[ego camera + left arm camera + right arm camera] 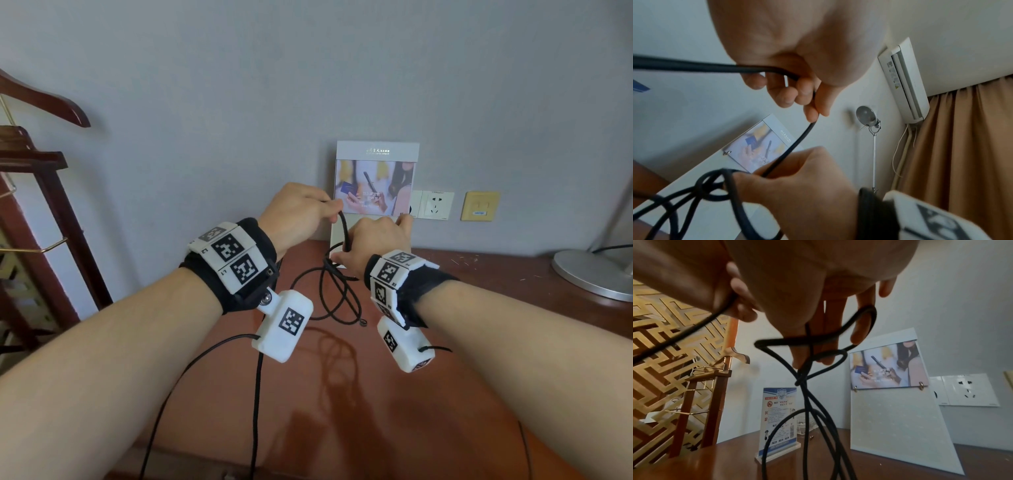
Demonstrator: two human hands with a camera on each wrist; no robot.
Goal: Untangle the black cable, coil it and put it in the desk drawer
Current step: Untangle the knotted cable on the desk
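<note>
Above desk (445, 342), both hands pinch black cable (345, 229) (tangled).

Head view: taken from above and behind both forearms, facing forward and down at the desk (479, 359) and the wall behind it, at arm's length from the hands. Left wrist view: from beneath the left hand (797, 48), very close, tilted upward toward the wall, air conditioner (904, 81) and curtain (972, 146). Right wrist view: from beneath the right hand (807, 288), very close, facing level toward the wall over the desk top. All three views share the black cable (337, 291) and the leaning display card (375, 185); head and right wrist also share the wall socket (436, 205).
</note>
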